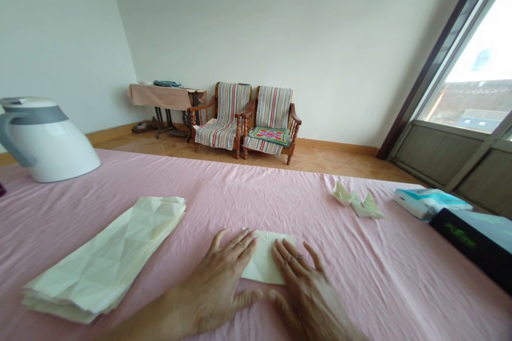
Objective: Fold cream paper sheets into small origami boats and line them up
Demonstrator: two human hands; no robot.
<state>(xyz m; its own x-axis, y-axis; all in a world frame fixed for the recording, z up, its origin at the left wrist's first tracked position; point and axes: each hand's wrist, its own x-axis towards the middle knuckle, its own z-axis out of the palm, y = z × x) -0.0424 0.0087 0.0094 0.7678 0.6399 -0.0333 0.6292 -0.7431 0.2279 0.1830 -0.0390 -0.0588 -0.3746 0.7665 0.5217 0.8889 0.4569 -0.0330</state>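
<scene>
A small pale cream sheet of folded paper lies on the pink cloth in front of me, with crease lines across it. My left hand lies flat with its fingertips on the paper's left side. On the right side rest the fingers of my right hand, stretched out, with the thumb apart. Both thumbs are near the paper's lower edge. To the left is a stack of creased cream paper. Two folded paper shapes stand farther back on the right.
The pink cloth covers the table. A white jug with a grey handle stands at the back left. At the right are a blue-and-white tissue pack and a black box. Two wooden armchairs stand beyond the table.
</scene>
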